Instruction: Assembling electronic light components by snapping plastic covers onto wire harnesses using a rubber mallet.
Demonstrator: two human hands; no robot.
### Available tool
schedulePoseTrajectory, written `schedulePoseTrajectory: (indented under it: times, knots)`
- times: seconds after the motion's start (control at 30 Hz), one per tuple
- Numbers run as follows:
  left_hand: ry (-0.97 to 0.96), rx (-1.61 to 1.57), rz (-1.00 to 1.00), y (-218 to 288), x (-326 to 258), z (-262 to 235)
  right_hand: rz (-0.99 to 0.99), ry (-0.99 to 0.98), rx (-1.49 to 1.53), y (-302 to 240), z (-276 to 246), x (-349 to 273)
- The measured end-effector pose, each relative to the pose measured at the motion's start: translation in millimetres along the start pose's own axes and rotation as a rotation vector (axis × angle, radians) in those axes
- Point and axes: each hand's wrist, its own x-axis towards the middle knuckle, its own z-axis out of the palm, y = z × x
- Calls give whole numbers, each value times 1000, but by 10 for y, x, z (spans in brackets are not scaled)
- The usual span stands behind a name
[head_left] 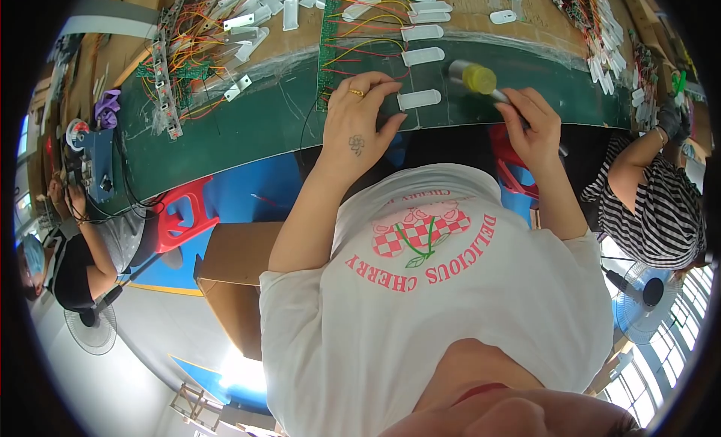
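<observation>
Head view: yellow-ended tool [478,79] over green tabletop [248,129] (red stool [167,239], blue floor [242,188] nearby)

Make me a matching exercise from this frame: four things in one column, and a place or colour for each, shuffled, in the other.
Things:
1. Hammer-like tool
2. Long circuit board
3. Cardboard box
4. Stool at the picture's left

Places and colours:
A. Red
B. Beside the left hand
C. Held in the right hand
D. Brown

Right pairs: 1-C, 2-B, 3-D, 4-A.
</observation>
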Motion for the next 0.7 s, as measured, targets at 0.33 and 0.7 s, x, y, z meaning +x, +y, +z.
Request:
schedulePoseTrajectory:
  times: [0.33, 0.7]
  knots:
    - [59, 281, 250, -54, -200, 36, -167, 272, 55, -43, 520, 705]
    - [578, 484, 215, -149, -100, -1113, -283, -293, 64, -959, 1249, 1308]
